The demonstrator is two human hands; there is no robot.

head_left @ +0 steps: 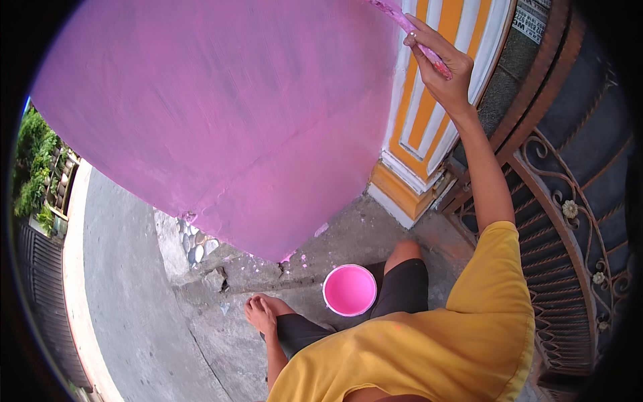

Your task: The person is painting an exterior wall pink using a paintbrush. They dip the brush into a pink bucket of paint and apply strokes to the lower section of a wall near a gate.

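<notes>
Holding the paintbrush [408, 27] far right at the pink wall [221, 114], your right hand [442, 67] clenches its light, stiff, likely paint-slick handle; keep the grip mid-handle. Left hand [261, 311] rests released on your knee, near left of the paint bucket [349, 289].

One sign [530, 20]: far right, top edge, beside striped pillar [429, 100]; small rectangular plate, dark with pale lettering, partly cut off.

A paint-smeared pink brush [415, 35] slants up and to the left out of the raised right hand [442, 70], its handle clamped in the fingers, its upper end against the pink wall [221, 114]. Far below that hand, just right of the left hand [262, 313] resting on a knee, stands a round bucket [349, 289] of pink paint.
</notes>
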